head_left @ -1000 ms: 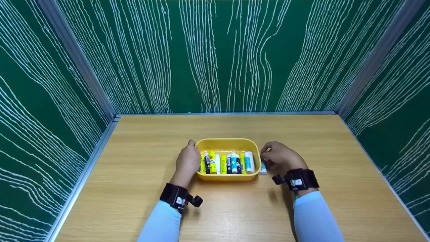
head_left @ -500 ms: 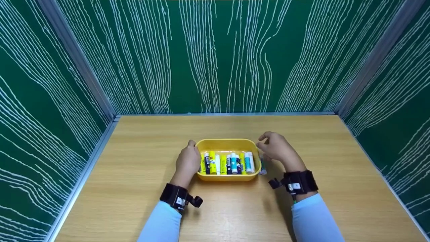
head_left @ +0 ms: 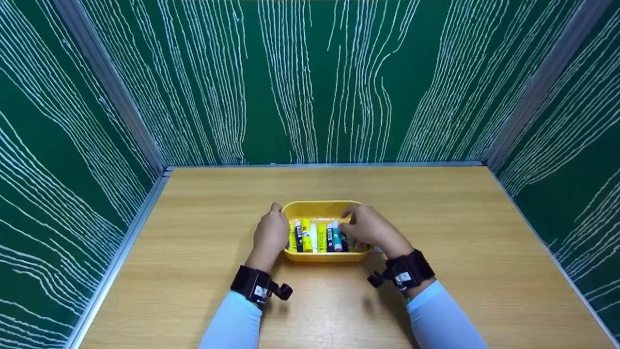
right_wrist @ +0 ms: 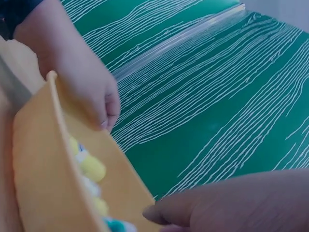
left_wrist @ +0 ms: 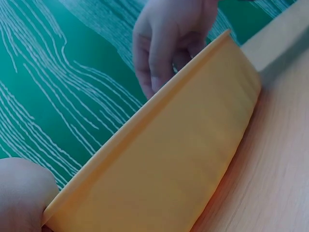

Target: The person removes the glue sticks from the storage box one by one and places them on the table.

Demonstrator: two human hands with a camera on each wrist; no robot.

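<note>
On the table stands a yellow plastic basket (head_left: 327, 258) with a row of glue sticks lying in it, among them a yellow one (head_left: 306, 235), a white one (head_left: 314, 237) and a teal one (head_left: 337, 235). My left hand (head_left: 271, 233) grips the basket's left rim, thumb at the edge, as the right wrist view also shows. Over the basket's right end reaches my right hand (head_left: 372, 227), its thumb and index finger apart above the glue sticks. It hides the sticks at that end. The left wrist view shows those fingers (left_wrist: 157, 63) pointing down behind the rim.
Just outside the basket's right wall, a small white-and-teal item (head_left: 377, 250) peeks out beneath my right hand. Green walls (head_left: 339, 97) with wavy white lines enclose the wooden table (head_left: 223, 194) at the back and both sides.
My right hand has left the item beside the basket's right wall, risen, and moved left over the basket. The left hand and the basket have stayed in place.
</note>
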